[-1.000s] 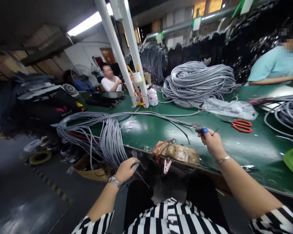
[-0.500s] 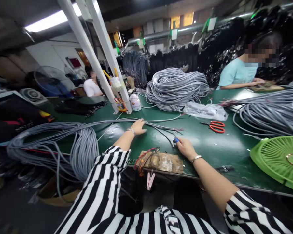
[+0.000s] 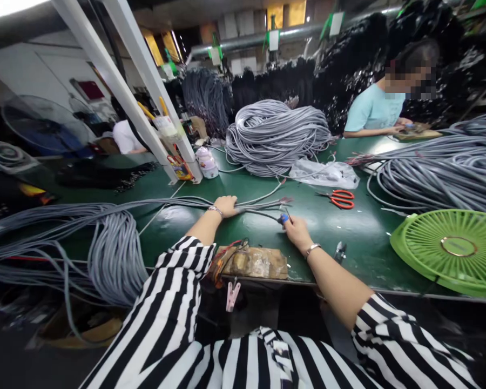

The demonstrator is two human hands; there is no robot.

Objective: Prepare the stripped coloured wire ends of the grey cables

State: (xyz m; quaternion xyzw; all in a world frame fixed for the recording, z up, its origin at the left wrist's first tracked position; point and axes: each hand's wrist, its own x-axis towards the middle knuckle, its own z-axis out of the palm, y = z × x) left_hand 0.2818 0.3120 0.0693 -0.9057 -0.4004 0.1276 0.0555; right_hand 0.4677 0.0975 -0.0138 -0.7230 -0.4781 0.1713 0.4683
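Left hand (image 3: 225, 207) palm-down over gray cables (image 3: 263, 205) on desk (image 3: 364, 237); right hand (image 3: 296, 233) at dark cable's (image 3: 262, 214) tip. Can't tell if either grip is closed. Probably best: left pressing lightly, right separating one end without snagging neighbors.

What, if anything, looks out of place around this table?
The gray cable bundle at left hangs partly over the near edge of the green table; this looks a little odd because the coil farther back rests on top.
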